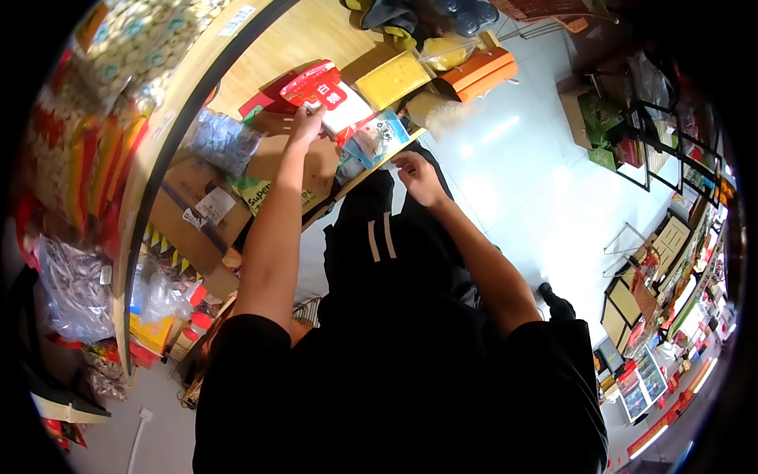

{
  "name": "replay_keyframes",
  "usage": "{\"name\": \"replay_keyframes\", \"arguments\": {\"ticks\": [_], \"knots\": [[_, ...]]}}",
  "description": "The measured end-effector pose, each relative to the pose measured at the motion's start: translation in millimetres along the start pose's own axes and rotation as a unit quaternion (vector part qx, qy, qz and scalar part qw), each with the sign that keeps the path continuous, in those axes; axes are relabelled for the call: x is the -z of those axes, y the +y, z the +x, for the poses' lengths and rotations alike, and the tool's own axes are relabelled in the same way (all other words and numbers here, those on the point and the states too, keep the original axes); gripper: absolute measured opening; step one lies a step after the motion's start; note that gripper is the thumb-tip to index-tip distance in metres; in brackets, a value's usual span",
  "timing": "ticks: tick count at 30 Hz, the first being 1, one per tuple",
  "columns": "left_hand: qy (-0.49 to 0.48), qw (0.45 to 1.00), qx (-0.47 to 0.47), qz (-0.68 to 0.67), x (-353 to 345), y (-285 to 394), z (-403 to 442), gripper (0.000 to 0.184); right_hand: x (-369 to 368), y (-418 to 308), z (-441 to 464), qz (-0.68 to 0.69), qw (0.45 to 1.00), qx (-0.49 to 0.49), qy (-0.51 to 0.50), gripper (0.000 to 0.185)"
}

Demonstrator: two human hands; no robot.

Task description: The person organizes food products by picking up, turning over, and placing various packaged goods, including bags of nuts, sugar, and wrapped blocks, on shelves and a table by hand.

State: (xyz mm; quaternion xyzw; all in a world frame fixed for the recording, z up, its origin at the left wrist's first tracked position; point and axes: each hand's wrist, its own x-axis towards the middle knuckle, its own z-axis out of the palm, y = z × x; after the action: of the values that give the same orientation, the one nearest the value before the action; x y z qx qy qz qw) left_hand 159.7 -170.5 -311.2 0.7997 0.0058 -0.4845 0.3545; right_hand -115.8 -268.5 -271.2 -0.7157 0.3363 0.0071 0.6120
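My left hand is closed on the near edge of a red and white sugar bag with white lettering. The bag leans over the wooden shelf, tilted. My right hand is in front of the shelf's edge, fingers loosely bent and apart, holding nothing that I can see. Nearest to it lies a blue and white packet on the shelf. Beyond the sugar bag sits a yellow block-shaped pack.
An orange box stands at the shelf's right end. To the left are a clear bag of bluish contents and a cardboard box. Bagged goods fill the far left shelf. Pale tiled floor extends to the right, toward black racks.
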Motion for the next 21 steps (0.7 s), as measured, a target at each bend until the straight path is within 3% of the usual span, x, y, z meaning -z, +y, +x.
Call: {"name": "replay_keyframes", "arguments": {"ticks": [4,6,7,8,9,10,12,13,14,16,17,18,21], "knots": [[-0.022,0.999,-0.013,-0.021,16,-21,7,0.061,4,-11,-5,-0.037,0.999,0.027,-0.006,0.026],[0.025,0.991,-0.056,-0.118,19,-33,-13,0.04,5,-14,-3,-0.033,0.999,0.028,0.007,0.024],[0.004,0.987,-0.003,-0.162,17,-59,-3,0.03,5,-16,-2,-0.03,0.999,0.025,0.014,0.024],[0.008,0.982,-0.086,-0.17,14,-91,3,0.03,4,-15,0,-0.023,0.999,0.02,0.019,0.023],[-0.023,0.974,-0.093,-0.203,17,-97,-22,0.031,6,-24,1,-0.031,0.999,0.038,0.015,0.023],[-0.059,0.967,-0.167,-0.183,18,-120,-30,0.031,6,-24,5,-0.032,0.999,0.038,0.007,0.023],[0.04,0.966,-0.049,-0.251,9,-127,-86,0.028,6,-33,10,-0.039,0.999,0.029,-0.01,0.023],[0.074,0.967,-0.076,-0.232,5,-145,-100,0.026,10,-53,10,-0.068,0.997,-0.002,-0.037,0.023],[0.024,0.954,-0.051,-0.294,9,-149,-124,0.026,10,-60,13,-0.064,0.997,0.001,-0.042,0.023],[-0.015,0.972,-0.007,-0.232,17,-181,-146,0.029,8,-76,18,-0.061,0.997,0.003,-0.056,0.024],[0.055,0.968,0.026,-0.245,11,-180,-164,0.031,7,-79,23,-0.071,0.995,0.013,-0.07,0.024],[0.058,0.966,0.061,-0.244,12,-184,-172,0.031,4,-78,29,-0.065,0.994,0.026,-0.08,0.024],[0.115,0.956,0.017,-0.269,19,-180,-197,0.027,-3,-101,39,-0.064,0.99,0.068,-0.107,0.024]]}}
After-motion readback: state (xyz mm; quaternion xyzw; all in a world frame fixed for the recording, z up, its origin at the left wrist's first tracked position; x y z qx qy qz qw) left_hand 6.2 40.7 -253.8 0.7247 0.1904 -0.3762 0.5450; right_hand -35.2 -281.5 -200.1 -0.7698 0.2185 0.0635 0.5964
